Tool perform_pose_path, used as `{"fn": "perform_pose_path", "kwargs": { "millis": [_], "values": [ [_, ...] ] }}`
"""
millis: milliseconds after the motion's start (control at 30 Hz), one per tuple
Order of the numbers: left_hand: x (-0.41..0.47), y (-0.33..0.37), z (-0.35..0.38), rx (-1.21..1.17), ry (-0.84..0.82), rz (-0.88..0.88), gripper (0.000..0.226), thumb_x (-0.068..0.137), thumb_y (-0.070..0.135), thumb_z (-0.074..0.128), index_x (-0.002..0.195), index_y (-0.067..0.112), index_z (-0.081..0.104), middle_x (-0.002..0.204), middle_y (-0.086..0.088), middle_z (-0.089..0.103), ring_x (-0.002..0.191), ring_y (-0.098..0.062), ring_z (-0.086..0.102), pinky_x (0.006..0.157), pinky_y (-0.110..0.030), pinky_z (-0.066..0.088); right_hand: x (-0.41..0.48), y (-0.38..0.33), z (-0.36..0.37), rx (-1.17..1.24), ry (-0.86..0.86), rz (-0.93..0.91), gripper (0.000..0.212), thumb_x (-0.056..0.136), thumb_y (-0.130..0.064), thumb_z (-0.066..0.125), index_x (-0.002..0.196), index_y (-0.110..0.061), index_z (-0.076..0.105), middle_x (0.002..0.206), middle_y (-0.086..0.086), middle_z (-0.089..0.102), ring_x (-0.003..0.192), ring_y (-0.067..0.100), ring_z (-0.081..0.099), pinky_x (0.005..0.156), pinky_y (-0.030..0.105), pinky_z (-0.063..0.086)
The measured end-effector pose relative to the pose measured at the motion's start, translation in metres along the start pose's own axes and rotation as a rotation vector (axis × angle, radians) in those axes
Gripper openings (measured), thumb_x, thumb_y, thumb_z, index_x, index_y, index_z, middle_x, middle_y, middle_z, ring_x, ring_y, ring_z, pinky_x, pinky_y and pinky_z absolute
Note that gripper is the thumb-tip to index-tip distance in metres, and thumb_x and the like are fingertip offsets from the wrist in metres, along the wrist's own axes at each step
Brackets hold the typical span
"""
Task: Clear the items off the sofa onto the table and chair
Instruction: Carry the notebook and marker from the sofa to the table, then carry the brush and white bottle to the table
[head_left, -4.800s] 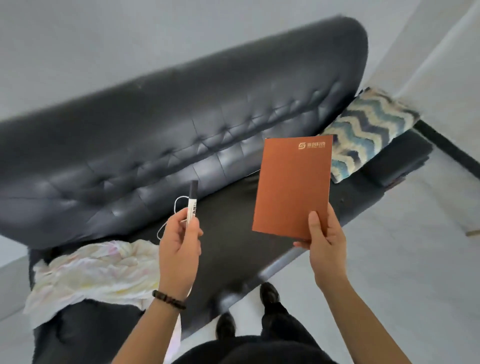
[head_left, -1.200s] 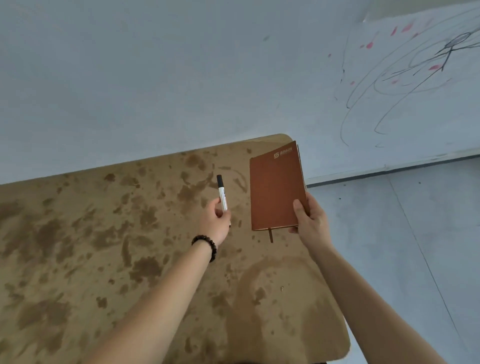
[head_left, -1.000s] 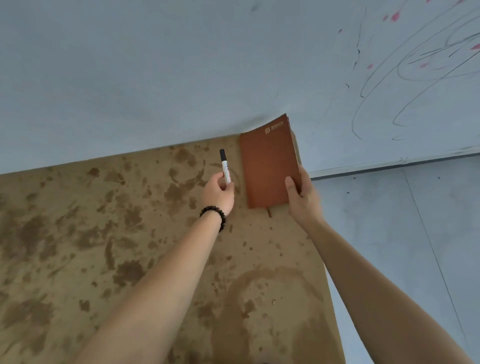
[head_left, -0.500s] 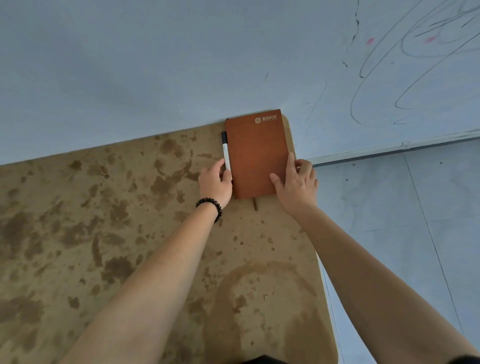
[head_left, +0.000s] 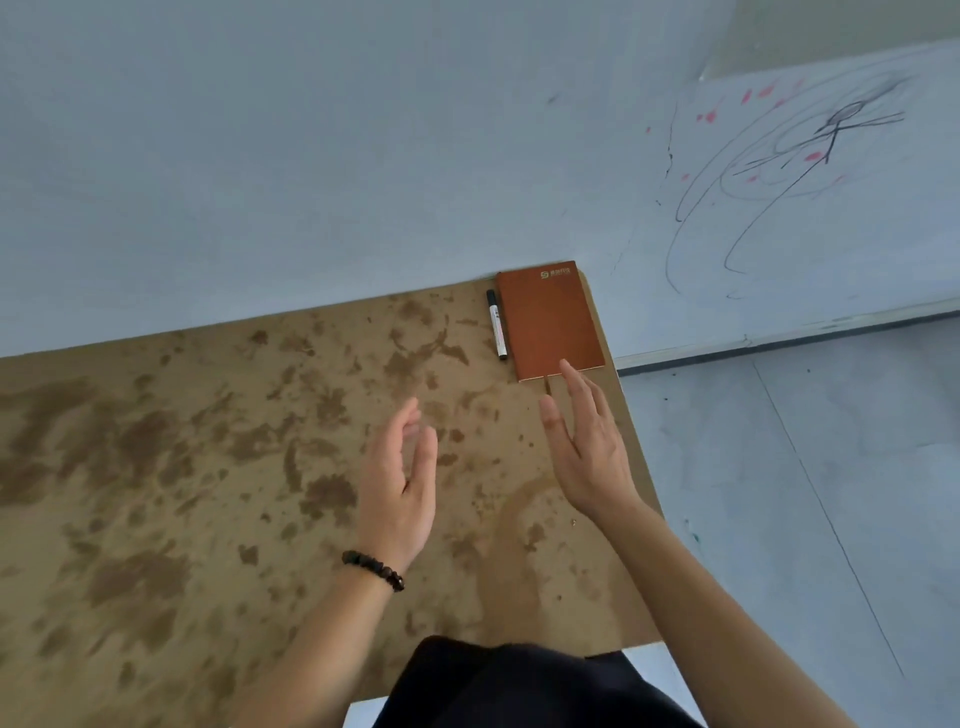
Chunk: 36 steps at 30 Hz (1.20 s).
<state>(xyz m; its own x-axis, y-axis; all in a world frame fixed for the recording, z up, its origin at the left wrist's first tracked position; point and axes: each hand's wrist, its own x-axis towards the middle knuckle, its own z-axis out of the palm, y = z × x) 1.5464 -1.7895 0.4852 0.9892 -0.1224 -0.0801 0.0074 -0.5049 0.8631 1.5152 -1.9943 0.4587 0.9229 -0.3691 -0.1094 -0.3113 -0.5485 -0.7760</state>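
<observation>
While the notebook (head_left: 550, 319) lies flat in the desk's (head_left: 208, 467) far right corner with the pen (head_left: 496, 325) just beside its left edge, I hold my left hand (head_left: 400, 486) and right hand (head_left: 587, 447) above the desk, fingers spread, gripping nothing.

We hold both arms out in front of us. Our left hand (head_left: 400, 488) is open, fingers straight, thumb up. Our right hand (head_left: 589, 447) is open too, fingers spread, palm turned toward the left one. Both hold nothing.
</observation>
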Motion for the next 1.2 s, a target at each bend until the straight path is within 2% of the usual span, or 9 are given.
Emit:
{"fn": "perform_pose_path", "kwargs": {
  "millis": [133, 333, 467, 567, 667, 800, 933, 1100, 1200],
  "values": [
    [-0.084, -0.028, -0.068, -0.018, 0.051, -0.006, 0.045, 0.099, 0.050, 0.038, 0.138, 0.029, 0.043, 0.130, 0.018, 0.053, 0.119, 0.000, 0.051, 0.092, -0.013, 0.044, -0.102, -0.017, 0.004, 0.005, 0.083, -0.066, 0.054, 0.101, -0.054, 0.037, 0.150, -0.032, 0.033, 0.139, -0.016, 0.046, 0.125, -0.001, 0.047, 0.097, 0.022, 0.042],
    [-0.159, -0.064, -0.131, -0.123, 0.205, -0.116, 0.049, 0.091, 0.041, 0.051, 0.137, 0.026, 0.046, 0.124, 0.019, 0.056, 0.116, -0.003, 0.053, 0.096, -0.031, 0.046, -0.198, -0.044, 0.001, 0.031, 0.123, -0.099, 0.052, 0.095, -0.052, 0.051, 0.143, -0.036, 0.041, 0.127, -0.025, 0.054, 0.120, 0.003, 0.054, 0.093, 0.028, 0.047],
    [-0.199, -0.068, -0.159, -0.242, 0.427, -0.177, 0.046, 0.091, 0.041, 0.054, 0.135, 0.034, 0.045, 0.121, 0.022, 0.058, 0.114, -0.001, 0.055, 0.091, -0.030, 0.047, -0.207, -0.066, 0.002, 0.056, 0.059, -0.214, 0.057, 0.088, -0.044, 0.059, 0.141, -0.046, 0.038, 0.126, -0.030, 0.052, 0.119, 0.001, 0.054, 0.091, 0.026, 0.050],
    [-0.242, -0.070, -0.173, -0.231, 0.619, -0.229, 0.045, 0.090, 0.038, 0.055, 0.134, 0.034, 0.046, 0.119, 0.019, 0.060, 0.111, 0.004, 0.055, 0.087, -0.025, 0.046, -0.208, -0.079, 0.013, 0.094, -0.059, -0.335, 0.060, 0.088, -0.043, 0.060, 0.140, -0.052, 0.033, 0.127, -0.029, 0.051, 0.120, 0.003, 0.053, 0.092, 0.026, 0.048],
    [-0.304, -0.073, -0.179, -0.170, 0.818, -0.301, 0.039, 0.093, 0.024, 0.057, 0.129, 0.033, 0.046, 0.116, 0.013, 0.061, 0.107, 0.006, 0.055, 0.082, -0.018, 0.047, -0.217, -0.080, 0.033, 0.121, -0.236, -0.423, 0.060, 0.089, -0.045, 0.060, 0.143, -0.045, 0.035, 0.125, -0.032, 0.049, 0.119, 0.003, 0.053, 0.092, 0.031, 0.050],
    [-0.414, -0.076, -0.172, -0.068, 1.010, -0.481, 0.040, 0.092, 0.026, 0.055, 0.131, 0.031, 0.045, 0.116, 0.014, 0.060, 0.106, 0.006, 0.055, 0.078, -0.002, 0.044, -0.259, -0.070, 0.070, 0.125, -0.496, -0.521, 0.063, 0.090, -0.059, 0.054, 0.146, -0.038, 0.033, 0.125, -0.036, 0.045, 0.118, -0.002, 0.050, 0.091, 0.025, 0.044],
    [-0.526, -0.072, -0.160, -0.021, 1.189, -0.652, 0.041, 0.092, 0.023, 0.057, 0.132, 0.028, 0.046, 0.117, 0.012, 0.061, 0.107, 0.002, 0.057, 0.079, -0.003, 0.045, -0.322, -0.075, 0.112, 0.108, -0.755, -0.564, 0.064, 0.087, -0.055, 0.054, 0.143, -0.028, 0.040, 0.123, -0.022, 0.050, 0.112, 0.001, 0.053, 0.095, 0.036, 0.050],
    [-0.641, -0.061, -0.153, -0.041, 1.483, -0.778, 0.046, 0.088, 0.033, 0.055, 0.133, 0.027, 0.047, 0.117, 0.014, 0.061, 0.107, 0.004, 0.057, 0.079, 0.000, 0.043, -0.420, -0.119, 0.149, 0.145, -1.047, -0.763, 0.058, 0.090, -0.047, 0.057, 0.144, -0.038, 0.036, 0.128, -0.022, 0.049, 0.117, 0.000, 0.052, 0.091, 0.023, 0.045],
    [-0.697, -0.073, -0.152, -0.104, 1.650, -0.828, 0.047, 0.086, 0.036, 0.055, 0.132, 0.030, 0.046, 0.117, 0.015, 0.061, 0.107, 0.003, 0.057, 0.078, -0.003, 0.045, -0.488, -0.147, 0.177, 0.130, -1.172, -0.913, 0.056, 0.090, -0.045, 0.059, 0.141, -0.043, 0.036, 0.128, -0.024, 0.048, 0.119, 0.004, 0.054, 0.090, 0.022, 0.045]
  ]
}}
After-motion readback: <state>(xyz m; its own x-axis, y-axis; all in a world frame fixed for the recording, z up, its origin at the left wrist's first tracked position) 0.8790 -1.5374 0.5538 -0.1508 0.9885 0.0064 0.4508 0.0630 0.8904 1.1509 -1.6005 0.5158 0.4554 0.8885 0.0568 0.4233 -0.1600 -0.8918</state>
